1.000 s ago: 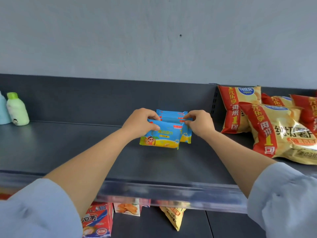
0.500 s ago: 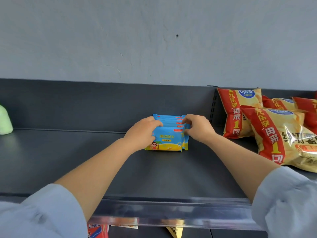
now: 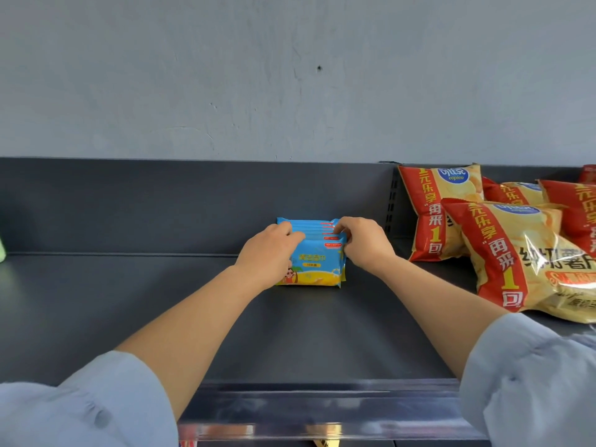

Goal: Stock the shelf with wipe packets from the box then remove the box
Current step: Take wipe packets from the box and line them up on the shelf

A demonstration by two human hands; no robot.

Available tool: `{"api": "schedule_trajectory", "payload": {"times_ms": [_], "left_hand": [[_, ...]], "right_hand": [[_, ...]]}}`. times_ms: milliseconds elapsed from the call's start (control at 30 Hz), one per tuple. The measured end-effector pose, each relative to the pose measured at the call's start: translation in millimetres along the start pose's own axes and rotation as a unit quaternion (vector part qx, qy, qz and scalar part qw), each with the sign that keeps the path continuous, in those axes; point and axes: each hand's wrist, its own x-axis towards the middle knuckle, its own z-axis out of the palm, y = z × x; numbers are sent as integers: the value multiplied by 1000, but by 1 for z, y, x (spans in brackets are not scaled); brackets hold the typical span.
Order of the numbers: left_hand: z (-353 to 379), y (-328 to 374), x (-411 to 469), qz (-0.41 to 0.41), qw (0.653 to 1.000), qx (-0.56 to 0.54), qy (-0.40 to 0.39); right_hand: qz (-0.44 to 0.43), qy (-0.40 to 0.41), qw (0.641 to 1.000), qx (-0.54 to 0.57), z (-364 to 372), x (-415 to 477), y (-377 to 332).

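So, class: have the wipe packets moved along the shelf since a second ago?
Yes. The wipe packets slid back toward the shelf's rear panel, held between both hands.

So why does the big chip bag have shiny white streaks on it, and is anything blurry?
In the head view, the front chip bag has white glare where its glossy plastic reflects light; the clear shelf-edge strip at the bottom looks smeared and blurry, as do the sleeves, while the wipe packets and both hands look fairly sharp.
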Motion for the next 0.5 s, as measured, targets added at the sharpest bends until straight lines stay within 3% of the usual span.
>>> {"api": "schedule_trajectory", "payload": {"times_ms": [500], "left_hand": [[13,15,2,-20,990,134,25]], "right_hand": [[-26,-25,999,-33,-4,-15,2]]}}
